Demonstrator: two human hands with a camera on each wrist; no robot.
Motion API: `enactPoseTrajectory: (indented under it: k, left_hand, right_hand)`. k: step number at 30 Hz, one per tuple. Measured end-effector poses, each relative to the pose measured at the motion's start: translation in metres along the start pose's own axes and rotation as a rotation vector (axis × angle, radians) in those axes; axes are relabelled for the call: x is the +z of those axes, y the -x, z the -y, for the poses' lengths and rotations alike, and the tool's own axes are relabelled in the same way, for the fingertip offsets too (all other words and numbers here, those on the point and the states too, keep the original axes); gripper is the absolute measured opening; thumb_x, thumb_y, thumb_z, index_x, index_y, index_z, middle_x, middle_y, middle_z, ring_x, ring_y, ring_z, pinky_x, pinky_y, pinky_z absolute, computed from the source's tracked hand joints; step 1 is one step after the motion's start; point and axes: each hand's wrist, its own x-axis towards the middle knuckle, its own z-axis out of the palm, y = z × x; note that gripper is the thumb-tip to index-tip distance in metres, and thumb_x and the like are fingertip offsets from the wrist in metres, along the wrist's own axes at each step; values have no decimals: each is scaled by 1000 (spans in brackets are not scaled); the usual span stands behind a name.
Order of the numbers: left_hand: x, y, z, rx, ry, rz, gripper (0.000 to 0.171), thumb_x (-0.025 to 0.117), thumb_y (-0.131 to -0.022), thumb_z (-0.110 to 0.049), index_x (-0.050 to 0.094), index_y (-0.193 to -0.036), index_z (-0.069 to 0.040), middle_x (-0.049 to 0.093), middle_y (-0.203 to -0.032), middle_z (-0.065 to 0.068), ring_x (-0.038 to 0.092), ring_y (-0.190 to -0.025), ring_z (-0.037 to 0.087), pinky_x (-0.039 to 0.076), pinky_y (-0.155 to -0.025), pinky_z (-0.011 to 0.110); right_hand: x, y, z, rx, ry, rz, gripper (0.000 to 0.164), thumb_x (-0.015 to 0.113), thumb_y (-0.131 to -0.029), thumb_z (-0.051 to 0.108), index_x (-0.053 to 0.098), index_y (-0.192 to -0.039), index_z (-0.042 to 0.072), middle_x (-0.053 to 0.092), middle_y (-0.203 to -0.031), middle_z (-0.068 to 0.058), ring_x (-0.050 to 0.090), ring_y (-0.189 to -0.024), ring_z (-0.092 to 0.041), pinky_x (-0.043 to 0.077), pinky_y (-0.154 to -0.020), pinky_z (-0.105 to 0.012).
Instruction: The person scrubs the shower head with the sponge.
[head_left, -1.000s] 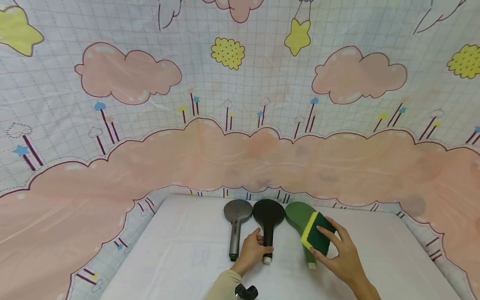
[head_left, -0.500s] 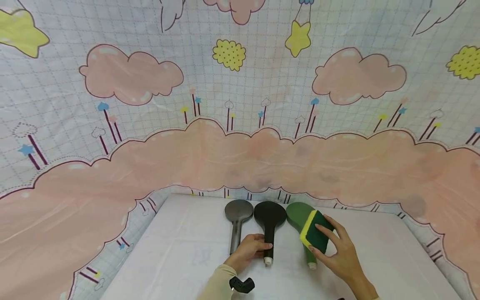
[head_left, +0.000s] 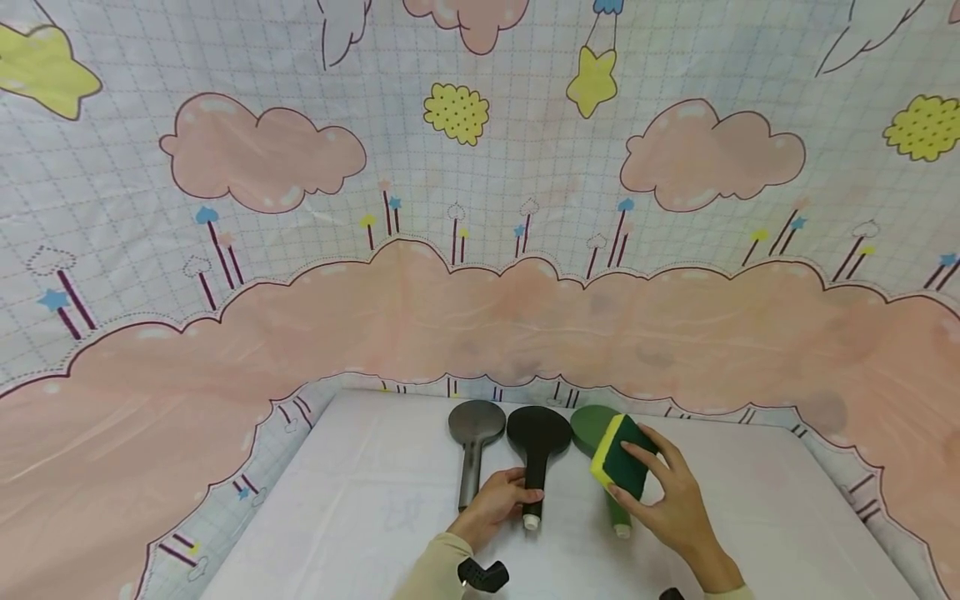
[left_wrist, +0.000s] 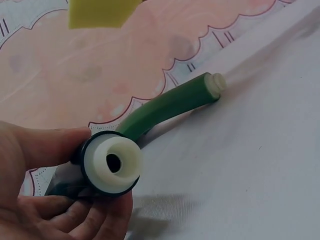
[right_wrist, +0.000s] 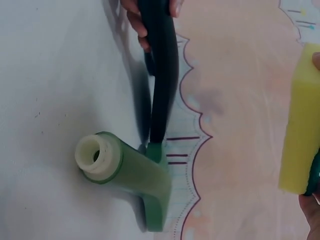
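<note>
Three handheld shower heads lie side by side, handles toward me: a grey one point(head_left: 476, 422), a black one point(head_left: 539, 430) and a green one point(head_left: 592, 427). My left hand point(head_left: 491, 506) grips the black handle near its white-tipped end, thumb on one side and fingers curled on the other in the left wrist view. My right hand point(head_left: 681, 510) pinches a yellow and dark green sponge point(head_left: 628, 463) between thumb and fingers. The sponge is above the green shower head and hides part of it in the head view. In the right wrist view, the green handle's hollow white end point(right_wrist: 92, 156) shows.
A white cloth-covered table point(head_left: 360, 467) lies under everything. Behind it hangs a backdrop point(head_left: 450, 325) printed with clouds and stars. Black wrist devices point(head_left: 483, 575) show at the bottom edge, near beige sleeves point(head_left: 435, 571).
My left hand has shifted its fingers and now holds the black handle more fully. The sponge in my right hand has moved slightly left over the green shower head.
</note>
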Motion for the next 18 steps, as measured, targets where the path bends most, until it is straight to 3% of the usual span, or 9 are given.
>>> enactPoseTrajectory:
  k: [4,5,11,16,18]
  left_hand:
    - [1,5,-3,10,2,4,60,70,-84,2,44,-138,14,64,-125,22,65,-94,16,55,-83,32]
    - [1,6,-4,16,6,7,62,70,-84,3,43,-139,14,63,-126,22,65,-96,16,55,-84,32]
    - [0,15,-11,43,25,21,69,70,-84,3,36,-144,14,56,-135,24,65,-95,16,55,-82,30]
    - [-1,21,-17,94,34,23,68,69,-84,3,38,-144,12,57,-133,21,65,-94,14,54,-84,26]
    - [0,24,-20,103,43,25,67,69,-84,3,39,-144,11,58,-131,19,65,-95,14,54,-84,26]
  right_hand:
    - [1,-2,3,-11,-2,7,67,92,-61,22,67,-123,21,50,-143,-14,50,-123,-33,57,-80,-53]
    - [1,-3,4,-14,-5,7,67,92,-61,22,67,-123,21,50,-143,-14,50,-123,-33,57,-80,-53]
    - [4,-6,9,-32,-18,2,69,93,-60,21,67,-124,21,50,-144,-11,51,-124,-32,56,-82,-50]
    - [8,-10,14,-88,-50,-12,69,93,-59,23,67,-124,22,51,-145,-10,50,-126,-27,51,-91,-27]
    - [9,-12,16,-108,-62,-16,69,93,-59,23,68,-123,22,51,-145,-10,50,-127,-26,50,-92,-26]
